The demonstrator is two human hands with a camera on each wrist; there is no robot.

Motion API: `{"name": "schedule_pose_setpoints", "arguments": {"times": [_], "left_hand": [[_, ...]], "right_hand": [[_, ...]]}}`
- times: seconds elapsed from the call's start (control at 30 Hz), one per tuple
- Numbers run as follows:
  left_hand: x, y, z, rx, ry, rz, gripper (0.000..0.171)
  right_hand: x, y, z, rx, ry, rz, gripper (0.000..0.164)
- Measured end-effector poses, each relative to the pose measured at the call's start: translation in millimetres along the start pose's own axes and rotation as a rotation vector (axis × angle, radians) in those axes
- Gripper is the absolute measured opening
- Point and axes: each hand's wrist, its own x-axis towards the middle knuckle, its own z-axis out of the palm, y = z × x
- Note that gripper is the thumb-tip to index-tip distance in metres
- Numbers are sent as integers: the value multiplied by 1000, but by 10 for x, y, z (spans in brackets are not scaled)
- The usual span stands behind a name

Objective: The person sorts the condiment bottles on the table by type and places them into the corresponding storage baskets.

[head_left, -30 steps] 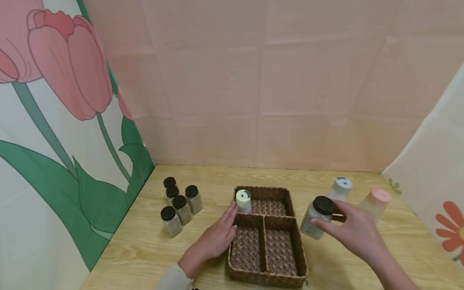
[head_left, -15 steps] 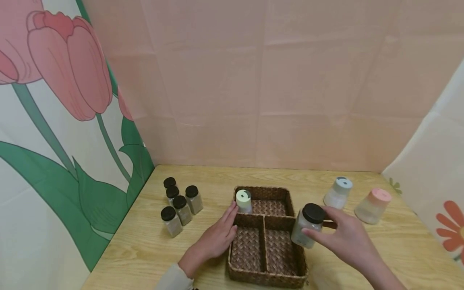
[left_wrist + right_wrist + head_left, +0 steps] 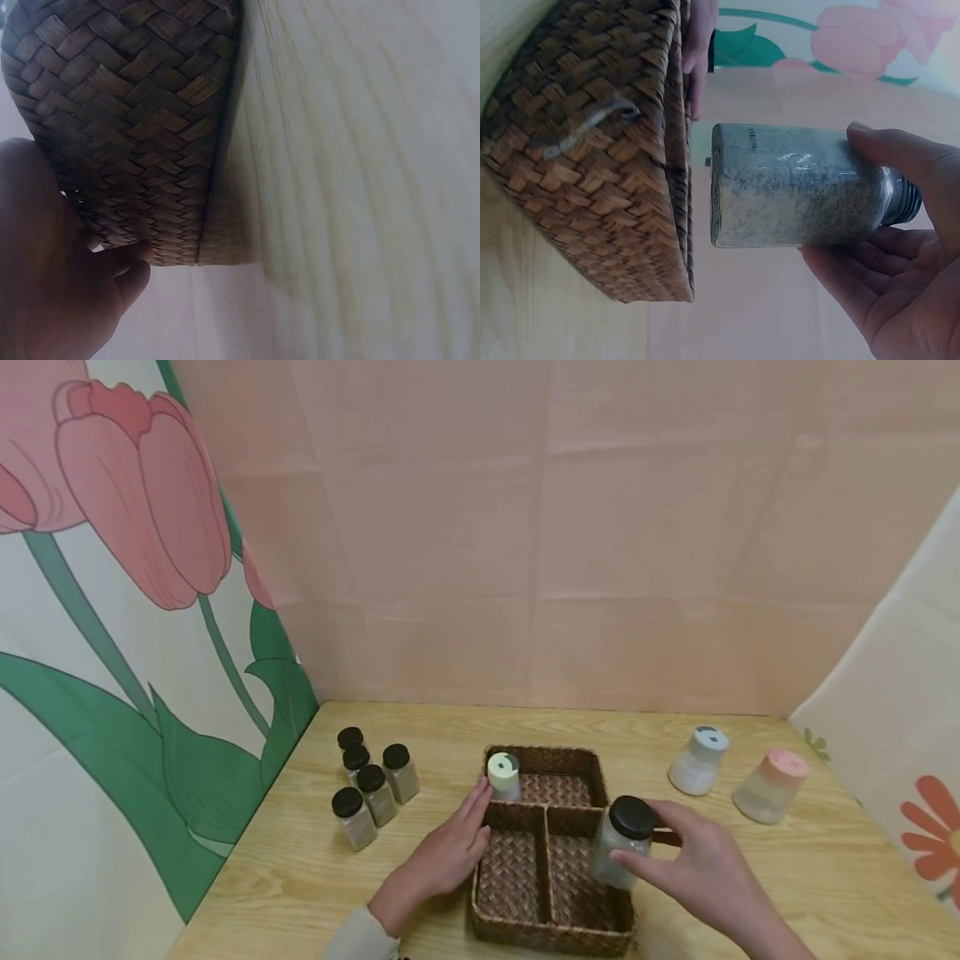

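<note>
My right hand holds a clear jar with a black lid, thumb on one side and fingers on the other. In the right wrist view, pale grainy contents show inside the jar, whose base is just above the rim of the woven basket. From the head, it overlaps the front right compartment of the brown basket. My left hand rests with extended fingers against the basket's left side. A bottle with a pale yellow-green cap stands in the back compartment, at its left end.
Several black-lidded jars stand in a group on the left of the wooden table. At the right stand a bottle with a light blue cap and one with a pink cap. A pink backdrop hangs behind.
My right hand has carried the jar leftward and toward me, from beside the basket to over its front right compartment. The left hand keeps its place at the basket.
</note>
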Motion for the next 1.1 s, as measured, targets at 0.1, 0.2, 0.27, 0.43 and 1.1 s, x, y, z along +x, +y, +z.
{"name": "schedule_pose_setpoints", "arguments": {"times": [0.1,0.2,0.27,0.43,1.1], "left_hand": [[2,0,-4,2,4,1,56],[4,3,-6,-2,8,2,55],[3,6,-5,-6,8,2,55],[-5,8,0,-13,4,-4,55],[7,-22,31,0,19,1,55]], "right_hand": [[-18,-31,25,13,-13,5,55],[-39,-55,59,12,-26,9,57],[-56,-62,83,5,-39,16,58],[-96,-56,142,-5,-64,35,62],[-178,-30,291,23,-123,67,66]]}}
